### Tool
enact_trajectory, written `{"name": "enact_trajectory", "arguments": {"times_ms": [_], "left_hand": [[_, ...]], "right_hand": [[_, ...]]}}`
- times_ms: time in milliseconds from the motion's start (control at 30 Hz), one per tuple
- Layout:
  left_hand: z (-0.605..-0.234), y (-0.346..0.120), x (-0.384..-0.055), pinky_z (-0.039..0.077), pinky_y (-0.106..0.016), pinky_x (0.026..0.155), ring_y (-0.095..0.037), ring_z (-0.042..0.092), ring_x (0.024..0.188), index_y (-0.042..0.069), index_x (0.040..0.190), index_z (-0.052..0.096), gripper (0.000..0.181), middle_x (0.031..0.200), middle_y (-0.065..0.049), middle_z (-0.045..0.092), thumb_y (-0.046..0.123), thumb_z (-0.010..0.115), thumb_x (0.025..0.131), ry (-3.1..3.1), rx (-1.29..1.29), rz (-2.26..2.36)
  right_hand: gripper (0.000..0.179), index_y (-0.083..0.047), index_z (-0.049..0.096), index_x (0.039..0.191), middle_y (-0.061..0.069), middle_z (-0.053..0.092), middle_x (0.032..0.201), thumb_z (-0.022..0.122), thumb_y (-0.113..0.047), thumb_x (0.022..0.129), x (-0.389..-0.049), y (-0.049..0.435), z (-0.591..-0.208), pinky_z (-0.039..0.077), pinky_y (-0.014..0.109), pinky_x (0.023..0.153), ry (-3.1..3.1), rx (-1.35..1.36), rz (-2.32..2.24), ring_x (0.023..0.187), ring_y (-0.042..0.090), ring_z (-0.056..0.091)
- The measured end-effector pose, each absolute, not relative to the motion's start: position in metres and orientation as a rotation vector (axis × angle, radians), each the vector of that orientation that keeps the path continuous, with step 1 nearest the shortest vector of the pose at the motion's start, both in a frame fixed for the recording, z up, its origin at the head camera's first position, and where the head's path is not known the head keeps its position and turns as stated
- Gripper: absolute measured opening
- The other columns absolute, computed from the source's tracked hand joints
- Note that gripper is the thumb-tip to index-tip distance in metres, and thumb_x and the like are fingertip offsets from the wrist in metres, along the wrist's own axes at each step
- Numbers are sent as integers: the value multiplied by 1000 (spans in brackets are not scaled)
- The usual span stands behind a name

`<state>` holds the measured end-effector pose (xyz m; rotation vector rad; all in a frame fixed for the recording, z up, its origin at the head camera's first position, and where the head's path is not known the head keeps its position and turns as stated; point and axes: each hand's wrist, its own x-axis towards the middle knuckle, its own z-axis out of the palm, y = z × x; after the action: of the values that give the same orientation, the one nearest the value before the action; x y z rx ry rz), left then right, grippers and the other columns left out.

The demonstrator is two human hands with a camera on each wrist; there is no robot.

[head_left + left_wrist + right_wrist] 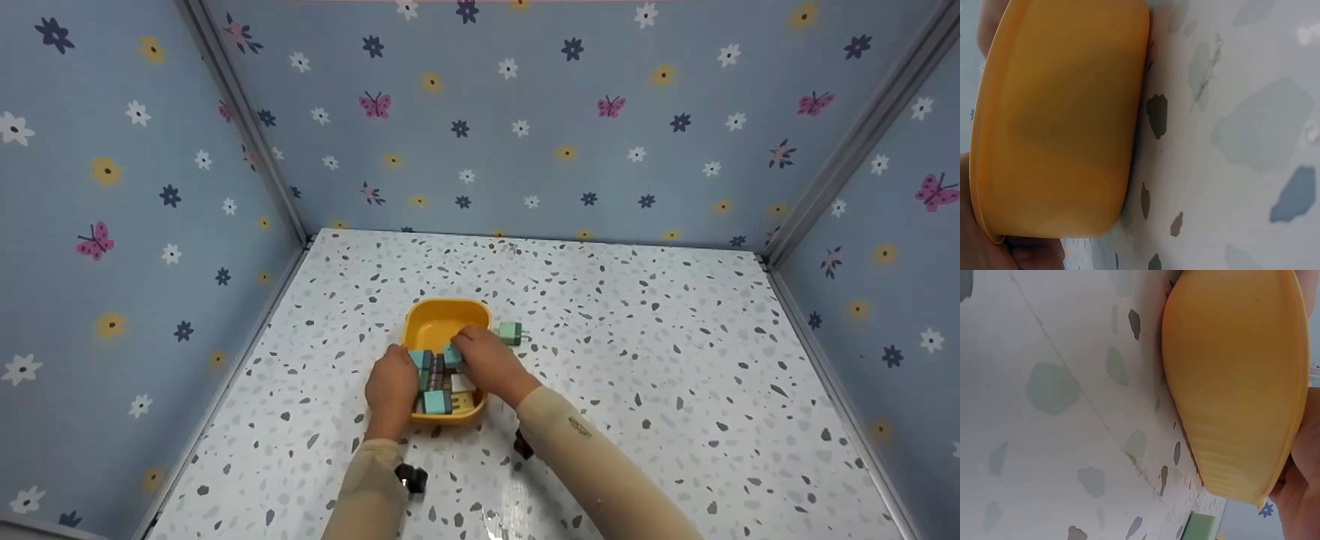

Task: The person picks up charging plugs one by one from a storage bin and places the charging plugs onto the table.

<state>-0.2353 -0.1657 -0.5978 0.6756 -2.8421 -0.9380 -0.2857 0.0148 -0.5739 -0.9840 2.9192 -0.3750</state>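
A yellow plastic container [448,309] sits on the speckled table, with several small teal, grey, white and yellow blocks inside its near half. My left hand [392,382] grips the container's left rim; in the left wrist view fingertips [1039,256] curl beneath that rim. My right hand [491,364] reaches over the right rim and pinches a teal block [452,355] inside. Under the right hand, part of the contents is hidden. Another teal block [436,402] lies near the container's front wall, beside a pale yellow slotted block [462,403].
Just outside the container's right rim lies a pale-green block [509,333] with two thin prongs. The white speckled tabletop [637,337] extends to both sides. Flower-patterned walls [517,112] stand behind and at the sides.
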Motion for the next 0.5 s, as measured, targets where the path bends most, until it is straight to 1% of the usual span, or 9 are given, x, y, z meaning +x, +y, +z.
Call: {"name": "enact_trajectory", "arguments": {"times_ms": [233, 500], "left_hand": [[-598, -166, -237, 53, -47, 79, -28, 68, 91, 6, 116, 59, 41, 104, -14, 71, 34, 30, 113, -2835, 716, -977], [-601, -167, -239, 53, -47, 79, -27, 67, 91, 7, 118, 59, 42, 106, -14, 70, 34, 29, 113, -2840, 754, -989]], "right_hand": [[38, -12, 58, 141, 5, 59, 135, 58, -13, 103, -287, 14, -575, 45, 37, 110, 2911, -968, -410, 122, 19, 59], [36, -13, 60, 139, 3, 59, 131, 58, -11, 103, -288, 14, -579, 46, 36, 108, 2910, -957, -465, 118, 18, 59]]}}
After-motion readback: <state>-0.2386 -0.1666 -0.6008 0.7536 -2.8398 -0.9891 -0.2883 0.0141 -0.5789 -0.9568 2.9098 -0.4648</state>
